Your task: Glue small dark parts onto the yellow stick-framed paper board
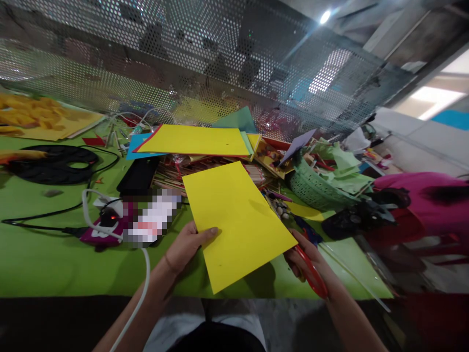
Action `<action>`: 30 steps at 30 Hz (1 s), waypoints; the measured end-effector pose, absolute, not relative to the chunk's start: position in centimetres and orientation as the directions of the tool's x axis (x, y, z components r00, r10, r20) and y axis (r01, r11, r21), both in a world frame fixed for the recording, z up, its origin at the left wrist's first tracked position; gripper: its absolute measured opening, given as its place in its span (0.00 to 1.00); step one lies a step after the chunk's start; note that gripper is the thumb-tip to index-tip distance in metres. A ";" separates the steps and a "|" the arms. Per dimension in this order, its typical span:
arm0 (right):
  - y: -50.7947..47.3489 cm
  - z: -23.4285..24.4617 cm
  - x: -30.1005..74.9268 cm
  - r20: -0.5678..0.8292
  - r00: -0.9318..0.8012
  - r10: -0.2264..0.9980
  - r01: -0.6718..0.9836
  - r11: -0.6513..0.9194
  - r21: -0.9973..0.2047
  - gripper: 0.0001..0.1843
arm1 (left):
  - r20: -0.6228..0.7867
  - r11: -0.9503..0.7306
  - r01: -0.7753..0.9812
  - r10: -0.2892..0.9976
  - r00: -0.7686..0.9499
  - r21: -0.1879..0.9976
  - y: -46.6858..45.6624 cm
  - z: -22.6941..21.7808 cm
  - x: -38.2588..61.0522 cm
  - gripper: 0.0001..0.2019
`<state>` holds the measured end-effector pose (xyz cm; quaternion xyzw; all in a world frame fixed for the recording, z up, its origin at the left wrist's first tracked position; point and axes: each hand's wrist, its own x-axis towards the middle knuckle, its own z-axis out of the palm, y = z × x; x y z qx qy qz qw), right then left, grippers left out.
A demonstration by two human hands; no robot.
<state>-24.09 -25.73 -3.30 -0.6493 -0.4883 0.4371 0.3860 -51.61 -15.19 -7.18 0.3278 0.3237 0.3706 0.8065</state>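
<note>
A sheet of yellow paper (242,230) is held up, tilted, over the front of the green table. My left hand (188,244) grips its left edge, the thumb on top and the fingers hidden underneath. At the sheet's lower right corner is my right hand (309,259), closed round the red handles of a pair of scissors (311,274). The scissors' blades are hidden, and I cannot tell whether they touch the paper.
Behind the sheet lies a stack of coloured paper (194,140). A green basket (315,188) of paper scraps stands to the right. On the left are a purple power strip (100,232), a white cable (146,274) and a black palette-like object (54,164). Metal mesh rises behind.
</note>
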 end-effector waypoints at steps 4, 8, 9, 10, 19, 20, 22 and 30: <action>-25.8 -3.5 -23.9 -0.196 0.147 0.970 0.296 -0.232 -0.927 0.29 | -0.271 0.504 -0.388 0.812 0.516 0.772 -15.1 -7.2 -51.6 0.19; -25.9 -3.7 -23.6 -0.218 0.137 0.966 0.288 -0.249 -0.924 0.29 | -0.264 0.498 -0.390 0.815 0.516 0.775 -15.1 -7.3 -51.6 0.19; -25.9 -3.7 -23.5 -0.220 0.132 0.966 0.281 -0.250 -0.927 0.29 | -0.266 0.499 -0.387 0.814 0.517 0.775 -15.0 -7.3 -51.6 0.19; -25.9 -3.7 -23.5 -0.221 0.127 0.967 0.272 -0.248 -0.930 0.29 | -0.267 0.500 -0.385 0.813 0.518 0.776 -15.0 -7.4 -51.6 0.19; -25.8 -3.5 -23.7 -0.234 0.122 0.965 0.235 -0.257 -0.937 0.33 | -0.261 0.499 -0.387 0.811 0.524 0.775 -15.1 -7.5 -51.6 0.19; -25.8 -3.6 -23.7 -0.231 0.127 0.965 0.240 -0.256 -0.937 0.33 | -0.260 0.500 -0.386 0.809 0.527 0.775 -15.1 -7.5 -51.6 0.19; -25.8 -3.8 -23.7 -0.219 0.137 0.966 0.245 -0.247 -0.938 0.34 | -0.258 0.499 -0.389 0.811 0.526 0.774 -15.1 -7.4 -51.6 0.19; -25.8 -4.2 -23.9 -0.199 0.182 0.963 0.256 -0.242 -0.936 0.31 | -0.266 0.506 -0.401 0.812 0.519 0.763 -15.1 -7.2 -51.6 0.18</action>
